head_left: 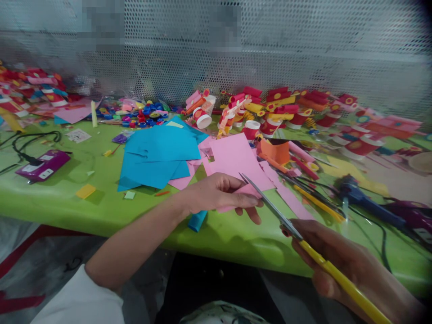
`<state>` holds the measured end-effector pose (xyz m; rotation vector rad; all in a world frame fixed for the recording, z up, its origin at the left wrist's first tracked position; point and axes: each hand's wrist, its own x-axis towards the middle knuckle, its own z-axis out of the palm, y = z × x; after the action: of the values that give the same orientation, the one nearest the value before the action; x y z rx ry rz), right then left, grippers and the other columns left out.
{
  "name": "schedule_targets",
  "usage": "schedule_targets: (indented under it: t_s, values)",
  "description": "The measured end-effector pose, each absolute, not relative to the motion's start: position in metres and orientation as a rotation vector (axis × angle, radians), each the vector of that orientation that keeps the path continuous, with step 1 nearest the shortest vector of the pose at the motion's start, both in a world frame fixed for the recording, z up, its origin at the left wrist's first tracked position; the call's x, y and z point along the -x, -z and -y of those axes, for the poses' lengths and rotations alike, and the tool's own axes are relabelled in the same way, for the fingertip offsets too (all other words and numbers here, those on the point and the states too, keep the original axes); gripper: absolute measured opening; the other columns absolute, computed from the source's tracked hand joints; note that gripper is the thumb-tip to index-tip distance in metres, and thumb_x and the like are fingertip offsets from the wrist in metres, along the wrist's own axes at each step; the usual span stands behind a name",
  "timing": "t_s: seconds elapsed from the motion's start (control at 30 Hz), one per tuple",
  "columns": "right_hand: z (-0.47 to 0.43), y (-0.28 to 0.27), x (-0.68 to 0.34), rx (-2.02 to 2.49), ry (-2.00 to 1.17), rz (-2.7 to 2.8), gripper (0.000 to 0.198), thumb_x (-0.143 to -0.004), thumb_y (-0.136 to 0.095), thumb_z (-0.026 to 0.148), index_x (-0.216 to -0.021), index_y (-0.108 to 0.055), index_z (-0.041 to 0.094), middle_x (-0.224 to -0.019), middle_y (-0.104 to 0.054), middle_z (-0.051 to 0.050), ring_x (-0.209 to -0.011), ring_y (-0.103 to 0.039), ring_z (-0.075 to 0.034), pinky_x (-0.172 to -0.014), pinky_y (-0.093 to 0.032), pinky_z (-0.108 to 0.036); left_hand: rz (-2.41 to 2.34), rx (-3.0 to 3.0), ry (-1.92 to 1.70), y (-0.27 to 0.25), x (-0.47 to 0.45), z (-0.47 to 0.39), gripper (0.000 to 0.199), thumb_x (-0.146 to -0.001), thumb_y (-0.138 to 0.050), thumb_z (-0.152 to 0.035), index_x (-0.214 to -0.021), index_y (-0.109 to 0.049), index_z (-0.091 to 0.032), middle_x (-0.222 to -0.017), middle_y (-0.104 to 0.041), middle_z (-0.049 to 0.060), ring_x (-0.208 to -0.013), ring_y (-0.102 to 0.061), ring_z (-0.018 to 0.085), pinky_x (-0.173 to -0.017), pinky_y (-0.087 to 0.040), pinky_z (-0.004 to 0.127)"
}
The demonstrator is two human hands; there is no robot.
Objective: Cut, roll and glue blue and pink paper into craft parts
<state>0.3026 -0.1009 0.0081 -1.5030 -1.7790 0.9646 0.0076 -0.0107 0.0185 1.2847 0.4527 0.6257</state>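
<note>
Apparently, the step in hand is trimming: the right hand [351, 254] is gripping a pair of scissors [312, 252] with yellow handles, its fingers curling around them, though just how they are sitting in the loops I cannot tell. The blades are pointing up and away to the left, their tips showing slightly apart, and they are lying along the edge of a small pink piece [249, 189]. That piece is resting in the left hand [214, 193], above the near edge of the green table [141, 220]; the left thumb is pressing it from above against the fingers, pinching it, while the lower fingertips are hanging loosely underneath. Behind it a larger pink sheet [234, 153] is lying flat, with blue sheets [158, 150] spreading to its left and a blue roll [197, 221] lying below the left wrist. The next move, I judge, is calling for a steady pinch and a careful closing of the blades along the paper, since the left fingertips are sitting just beside the steel.
</note>
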Motion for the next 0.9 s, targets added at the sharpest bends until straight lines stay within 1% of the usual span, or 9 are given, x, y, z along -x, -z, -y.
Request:
schedule_targets:
  t_s: [0.1,0.23,0.37,0.5,0.57,0.63,0.73,0.83,0.9]
  values:
    - [0.107,-0.008,-0.297,1.551,-1.068,1.597,0.067,-0.050,-0.092,0.059,-0.111,-0.077,0.037,-0.108,-0.081,-0.002,-0.086,-0.077,-0.034,-0.067,-0.064,-0.033,-0.454,-1.276,-0.628,-0.019,-0.008,0.011,0.029,-0.088,-0.081,-0.040,-0.099,-0.080,-0.014,-0.087,-0.082,0.011,-0.087,-0.073,0.018,-0.077,-0.054,0.029]
    - [0.114,-0.008,-0.291,1.571,-1.087,1.449,0.069,-0.046,-0.095,0.057,-0.110,-0.077,0.037,-0.107,-0.079,-0.001,-0.096,-0.074,-0.034,-0.080,-0.063,-0.032,-0.442,-1.273,-0.635,-0.019,-0.008,0.011,0.029,-0.089,-0.080,-0.040,-0.101,-0.080,-0.014,-0.089,-0.082,0.011,-0.087,-0.073,0.017,-0.078,-0.054,0.028]
    - [0.114,-0.012,-0.285,1.587,-1.125,1.384,0.071,-0.041,-0.097,0.057,-0.106,-0.079,0.035,-0.102,-0.078,-0.001,-0.085,-0.072,-0.026,-0.076,-0.060,-0.025,-0.450,-1.288,-0.638,-0.018,-0.007,0.011,0.032,-0.089,-0.080,-0.042,-0.102,-0.080,-0.014,-0.090,-0.082,0.011,-0.085,-0.072,0.017,-0.078,-0.054,0.028]
    - [0.113,-0.017,-0.279,1.593,-1.131,1.330,0.072,-0.041,-0.097,0.060,-0.104,-0.080,0.031,-0.090,-0.076,-0.002,-0.079,-0.068,-0.022,-0.079,-0.059,-0.023,-0.457,-1.307,-0.639,-0.019,-0.007,0.011,0.035,-0.089,-0.080,-0.044,-0.103,-0.079,-0.012,-0.091,-0.083,0.013,-0.083,-0.071,0.016,-0.077,-0.054,0.028]
    - [0.113,-0.018,-0.276,1.611,-1.102,1.329,0.073,-0.040,-0.096,0.064,-0.104,-0.080,0.030,-0.090,-0.076,-0.002,-0.075,-0.066,-0.020,-0.077,-0.059,-0.024,-0.456,-1.305,-0.640,-0.020,-0.007,0.011,0.034,-0.089,-0.080,-0.044,-0.102,-0.079,-0.013,-0.091,-0.083,0.012,-0.084,-0.071,0.016,-0.077,-0.053,0.027]
    - [0.113,-0.020,-0.273,1.630,-1.080,1.324,0.073,-0.038,-0.096,0.066,-0.100,-0.081,0.031,-0.091,-0.076,-0.003,-0.072,-0.063,-0.019,-0.070,-0.058,-0.024,-0.462,-1.302,-0.643,-0.021,-0.007,0.012,0.032,-0.089,-0.080,-0.042,-0.102,-0.079,-0.013,-0.090,-0.083,0.011,-0.084,-0.071,0.016,-0.076,-0.053,0.026]
    - [0.112,-0.021,-0.272,1.631,-1.074,1.316,0.070,-0.038,-0.096,0.068,-0.095,-0.081,0.031,-0.079,-0.072,-0.004,-0.070,-0.061,-0.021,-0.059,-0.054,-0.026,-0.466,-1.312,-0.650,-0.022,-0.007,0.012,0.030,-0.090,-0.078,-0.041,-0.101,-0.078,-0.013,-0.089,-0.083,0.011,-0.079,-0.068,0.014,-0.075,-0.052,0.025]
    - [0.110,-0.020,-0.276,1.661,-1.019,1.403,0.066,-0.044,-0.095,0.069,-0.096,-0.081,0.032,-0.072,-0.070,-0.003,-0.064,-0.057,-0.020,-0.054,-0.050,-0.028,-0.452,-1.322,-0.659,-0.023,-0.007,0.013,0.028,-0.091,-0.077,-0.039,-0.099,-0.078,-0.013,-0.088,-0.083,0.011,-0.075,-0.066,0.013,-0.074,-0.052,0.025]
    - [0.111,-0.017,-0.279,1.690,-0.993,1.482,0.062,-0.051,-0.092,0.070,-0.099,-0.080,0.034,-0.067,-0.067,-0.002,-0.058,-0.054,-0.020,-0.052,-0.048,-0.031,-0.445,-1.329,-0.655,-0.024,-0.007,0.013,0.026,-0.091,-0.077,-0.038,-0.098,-0.078,-0.013,-0.088,-0.083,0.010,-0.074,-0.065,0.012,-0.074,-0.052,0.025]
